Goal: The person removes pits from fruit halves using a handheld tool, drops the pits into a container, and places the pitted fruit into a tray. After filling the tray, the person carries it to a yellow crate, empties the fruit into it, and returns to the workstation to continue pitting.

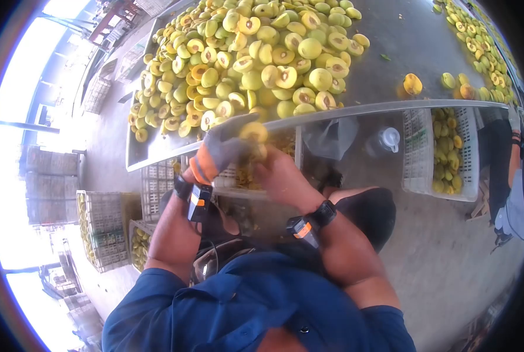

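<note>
My left hand [222,149], in a grey glove with an orange cuff, is closed on a yellow-green halved stone fruit [253,132] just over the table's near edge. Close beside it on the right, my bare right hand [282,179] has its fingers curled in toward the fruit. Motion blur hides its fingertips and whatever they pinch. A large heap of halved stone fruit [262,58], several with brown pits or hollows showing, covers the metal table [385,70] in front of me. Below my hands, a white crate [238,192] with fruit pieces is partly hidden.
Under the table's right side stands a white crate [468,152] of fruit, near a clear plastic jug [388,139]. Stacked crates [103,226] stand on the left floor. More fruit [479,53] lies at the table's far right, where another person [511,193] is partly visible.
</note>
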A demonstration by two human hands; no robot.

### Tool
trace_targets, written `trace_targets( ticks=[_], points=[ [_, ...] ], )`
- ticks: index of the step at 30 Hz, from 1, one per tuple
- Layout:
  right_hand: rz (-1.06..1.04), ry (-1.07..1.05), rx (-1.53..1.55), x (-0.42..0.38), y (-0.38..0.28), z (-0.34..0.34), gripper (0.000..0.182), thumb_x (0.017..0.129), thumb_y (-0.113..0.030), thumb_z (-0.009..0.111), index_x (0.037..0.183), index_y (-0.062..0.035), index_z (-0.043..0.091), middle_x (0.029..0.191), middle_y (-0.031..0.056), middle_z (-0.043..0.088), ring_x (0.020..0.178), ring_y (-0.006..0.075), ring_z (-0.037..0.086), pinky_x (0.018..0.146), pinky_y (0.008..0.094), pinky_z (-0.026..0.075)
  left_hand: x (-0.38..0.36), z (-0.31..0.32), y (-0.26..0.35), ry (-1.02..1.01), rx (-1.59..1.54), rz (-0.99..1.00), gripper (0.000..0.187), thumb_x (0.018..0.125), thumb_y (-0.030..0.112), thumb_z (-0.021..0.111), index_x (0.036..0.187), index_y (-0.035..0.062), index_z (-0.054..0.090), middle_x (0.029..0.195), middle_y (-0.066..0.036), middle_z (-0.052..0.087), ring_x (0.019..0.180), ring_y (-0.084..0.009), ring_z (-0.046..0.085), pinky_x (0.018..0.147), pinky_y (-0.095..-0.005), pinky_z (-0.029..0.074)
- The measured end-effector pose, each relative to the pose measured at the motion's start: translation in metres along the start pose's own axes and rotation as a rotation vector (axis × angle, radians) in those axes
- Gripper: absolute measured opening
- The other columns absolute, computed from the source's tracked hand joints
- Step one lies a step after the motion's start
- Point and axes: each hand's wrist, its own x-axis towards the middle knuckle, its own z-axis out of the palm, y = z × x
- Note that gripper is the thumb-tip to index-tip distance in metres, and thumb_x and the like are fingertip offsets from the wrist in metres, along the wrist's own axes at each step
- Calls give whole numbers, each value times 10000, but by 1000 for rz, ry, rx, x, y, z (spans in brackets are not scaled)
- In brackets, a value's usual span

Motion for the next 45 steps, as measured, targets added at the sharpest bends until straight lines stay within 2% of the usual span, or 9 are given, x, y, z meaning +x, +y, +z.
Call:
trace_targets(
  ticks=[4,7,14,19,22,24,27,34,45],
  points=[
    [52,-111,128,5,-4,6,267,975,-172,594,1103,58,644,979,274,712,956,413,687,883,482,518,1,29,-44,564,620,479,385,889,31,665,1269,14,723,1129,-139,760,999,-273,741,893,-377,587],
    [-59,-125,169,5,-1,15,235,977,-152,579,1065,52,657,931,244,714,839,356,691,777,457,531,3,37,-47,631,523,352,329,867,5,653,1182,21,750,1059,-140,767,941,-285,748,847,-382,588],
    [378,-516,607,-7,-21,9,175,1057,-212,569,940,-85,597,667,-8,515,492,108,489,449,304,384,1,16,-40,263,527,537,335,852,-20,655,1174,24,737,996,-100,749,931,-219,731,833,-333,576],
    [432,-468,658,-7,-19,15,147,1048,-185,593,959,-69,589,661,-6,511,502,117,504,456,311,403,-10,-21,-88,554,245,255,365,834,-23,722,1189,57,733,1140,-160,751,1043,-313,736,897,-407,581],
    [434,-446,466,-6,-6,21,177,1043,-197,607,1047,-26,655,736,38,603,528,159,573,485,332,455,-37,-94,-97,827,780,345,264,907,-40,640,1139,26,748,1129,-162,744,999,-337,727,868,-379,589],
    [423,-372,302,-7,7,31,230,1032,-211,620,1081,3,687,811,100,674,609,219,643,563,365,505,-58,-140,-113,996,179,-120,252,955,111,685,1184,34,757,1122,-166,738,990,-323,722,902,-376,581],
    [337,-268,178,-4,16,46,281,999,-232,649,1085,33,695,929,206,741,827,334,724,757,430,558,-71,-162,-123,1090,788,-46,332,946,183,733,1246,42,749,1177,-165,737,1066,-317,714,943,-392,566],
    [203,-145,200,3,6,46,331,982,-246,665,1162,32,670,1071,277,728,1036,456,696,913,478,530,55,-67,-53,510,801,392,442,866,90,785,1303,113,724,1294,-144,709,1117,-319,710,973,-384,569],
    [166,-8,60,12,-1,23,355,975,-224,634,1175,69,618,1065,342,700,1047,513,671,926,530,524,118,-57,-56,324,1130,186,451,789,187,857,1205,74,726,1193,-141,716,1088,-321,699,954,-411,563]
  ],
)
